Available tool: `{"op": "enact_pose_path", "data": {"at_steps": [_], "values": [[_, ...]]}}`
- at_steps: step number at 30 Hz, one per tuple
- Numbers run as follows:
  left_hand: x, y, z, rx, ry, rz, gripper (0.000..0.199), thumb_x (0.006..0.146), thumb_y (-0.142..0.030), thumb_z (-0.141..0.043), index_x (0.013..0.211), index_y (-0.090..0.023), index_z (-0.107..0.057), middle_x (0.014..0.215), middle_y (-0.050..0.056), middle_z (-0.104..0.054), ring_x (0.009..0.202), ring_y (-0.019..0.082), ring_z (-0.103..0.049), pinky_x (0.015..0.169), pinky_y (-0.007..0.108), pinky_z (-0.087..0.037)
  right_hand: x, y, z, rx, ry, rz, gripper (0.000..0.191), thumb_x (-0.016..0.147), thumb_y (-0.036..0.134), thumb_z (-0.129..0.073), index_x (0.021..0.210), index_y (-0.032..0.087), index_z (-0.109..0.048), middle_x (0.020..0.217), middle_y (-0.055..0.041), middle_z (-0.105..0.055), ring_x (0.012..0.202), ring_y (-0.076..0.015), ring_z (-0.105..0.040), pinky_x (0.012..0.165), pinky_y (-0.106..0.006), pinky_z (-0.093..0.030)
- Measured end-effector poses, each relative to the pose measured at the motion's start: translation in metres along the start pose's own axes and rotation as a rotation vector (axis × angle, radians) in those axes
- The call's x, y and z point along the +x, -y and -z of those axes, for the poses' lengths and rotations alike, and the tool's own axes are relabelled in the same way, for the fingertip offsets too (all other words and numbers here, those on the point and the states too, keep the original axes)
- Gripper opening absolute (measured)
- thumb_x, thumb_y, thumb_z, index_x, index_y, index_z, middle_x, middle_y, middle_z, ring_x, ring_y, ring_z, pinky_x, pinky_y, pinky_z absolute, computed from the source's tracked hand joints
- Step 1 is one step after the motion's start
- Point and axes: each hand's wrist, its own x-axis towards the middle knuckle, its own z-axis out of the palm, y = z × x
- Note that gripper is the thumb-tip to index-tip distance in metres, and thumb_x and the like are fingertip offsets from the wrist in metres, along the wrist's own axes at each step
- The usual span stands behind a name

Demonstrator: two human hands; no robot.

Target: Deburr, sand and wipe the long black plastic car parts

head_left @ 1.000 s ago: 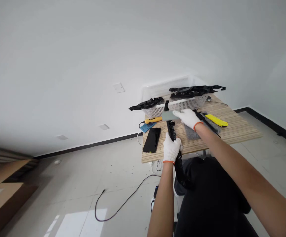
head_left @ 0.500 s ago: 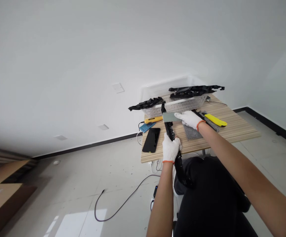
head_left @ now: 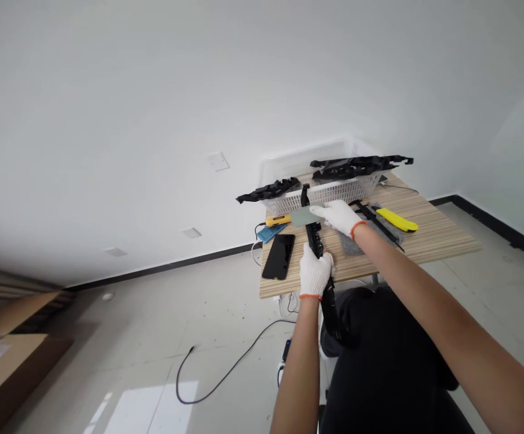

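My left hand (head_left: 315,271), in a white knit glove with an orange cuff, is wrapped round a long black plastic part (head_left: 330,307). The part slants from beside the basket down towards my knees. Gloved the same way, my right hand (head_left: 337,216) pinches one end of a flat grey-green strip (head_left: 300,216). The strip lies across the upper stretch of the black part; whether it presses on it I cannot tell. Right of my hands, a black caliper-like tool (head_left: 381,226) and a yellow utility knife (head_left: 397,220) lie on a grey cloth (head_left: 351,244).
At the back of the wooden table (head_left: 438,238) stands a white plastic basket (head_left: 334,194) with several black plastic parts (head_left: 356,166) across its rim. A yellow-handled corded tool (head_left: 278,220), a blue packet (head_left: 271,232) and a black phone (head_left: 278,257) lie left. A black cable (head_left: 225,377) trails over the floor.
My right hand has moved slightly left with the grey-green strip, which now reaches further left past the black part and sits tilted. More of the caliper-like tool shows. My left hand keeps its grip.
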Motion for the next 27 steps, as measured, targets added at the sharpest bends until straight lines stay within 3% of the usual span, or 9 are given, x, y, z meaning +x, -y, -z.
{"op": "enact_pose_path", "data": {"at_steps": [5, 8, 11, 15, 19, 23, 25, 27], "values": [[-0.003, 0.000, -0.001, -0.095, 0.062, 0.041, 0.025, 0.086, -0.032, -0.061, 0.109, -0.026, -0.053, 0.078, 0.002, -0.071, 0.062, 0.020, -0.070, 0.060, 0.028, -0.050, -0.015, -0.037, 0.033, 0.192, -0.319, 0.033, 0.033, 0.081, 0.048, -0.075, 0.090, 0.016, -0.068, 0.059, 0.0037, -0.053, 0.048, -0.0082, -0.042, 0.045, -0.022, -0.035], [-0.004, -0.001, -0.001, -0.124, 0.057, 0.047, 0.020, 0.087, -0.031, -0.059, 0.106, -0.026, -0.052, 0.071, -0.001, -0.068, 0.057, 0.019, -0.068, 0.057, 0.026, -0.048, -0.026, -0.044, 0.041, 0.349, -0.439, 0.074, 0.047, 0.077, 0.046, -0.072, 0.115, 0.020, -0.066, 0.072, 0.0036, -0.060, 0.051, -0.0079, -0.045, 0.044, -0.020, -0.034], [-0.004, -0.001, -0.001, -0.075, 0.010, 0.014, 0.017, 0.086, -0.030, -0.060, 0.102, -0.026, -0.053, 0.074, 0.000, -0.069, 0.063, 0.019, -0.069, 0.059, 0.027, -0.048, -0.030, -0.030, 0.031, 0.409, -0.292, 0.127, 0.055, 0.074, 0.043, -0.068, 0.126, 0.025, -0.060, 0.085, 0.0020, -0.067, 0.056, -0.0086, -0.055, 0.045, -0.018, -0.036], [-0.006, -0.001, 0.001, -0.032, -0.025, -0.005, 0.019, 0.086, -0.029, -0.062, 0.103, -0.026, -0.055, 0.081, 0.003, -0.072, 0.070, 0.021, -0.071, 0.064, 0.028, -0.048, -0.015, -0.009, 0.007, 0.374, -0.090, 0.220, 0.035, 0.083, 0.047, -0.057, 0.108, 0.023, -0.060, 0.089, 0.0010, -0.066, 0.062, -0.0091, -0.059, 0.049, -0.018, -0.040], [-0.008, 0.002, 0.002, -0.045, 0.019, 0.031, 0.023, 0.087, -0.030, -0.063, 0.108, -0.025, -0.057, 0.073, 0.002, -0.071, 0.065, 0.021, -0.070, 0.063, 0.028, -0.049, 0.006, -0.029, 0.001, 0.076, -0.191, 0.267, 0.026, 0.084, 0.045, -0.063, 0.094, 0.022, -0.059, 0.092, 0.0005, -0.067, 0.079, -0.0131, -0.060, 0.075, -0.023, -0.050], [-0.006, 0.007, 0.002, -0.055, 0.035, 0.034, 0.022, 0.086, -0.028, -0.064, 0.107, -0.026, -0.057, 0.072, 0.001, -0.070, 0.066, 0.021, -0.071, 0.063, 0.028, -0.051, 0.008, -0.069, 0.020, -0.097, -0.497, 0.077, 0.028, 0.089, 0.044, -0.060, 0.108, 0.024, -0.065, 0.103, -0.0024, -0.071, 0.095, -0.0190, -0.063, 0.093, -0.031, -0.049], [-0.005, 0.009, 0.001, -0.061, 0.032, 0.023, 0.021, 0.086, -0.027, -0.063, 0.106, -0.026, -0.056, 0.074, 0.001, -0.070, 0.068, 0.021, -0.072, 0.065, 0.028, -0.052, 0.005, -0.080, 0.030, -0.210, -0.493, -0.074, 0.031, 0.091, 0.046, -0.061, 0.115, 0.027, -0.068, 0.108, -0.0040, -0.072, 0.101, -0.0228, -0.064, 0.095, -0.035, -0.048], [-0.004, 0.010, 0.000, -0.064, 0.025, 0.018, 0.022, 0.086, -0.027, -0.063, 0.106, -0.026, -0.056, 0.075, 0.001, -0.070, 0.067, 0.021, -0.072, 0.065, 0.028, -0.052, 0.003, -0.083, 0.035, -0.337, -0.395, -0.156, 0.034, 0.093, 0.047, -0.059, 0.120, 0.029, -0.069, 0.112, -0.0058, -0.073, 0.104, -0.0259, -0.065, 0.094, -0.037, -0.048]]}}
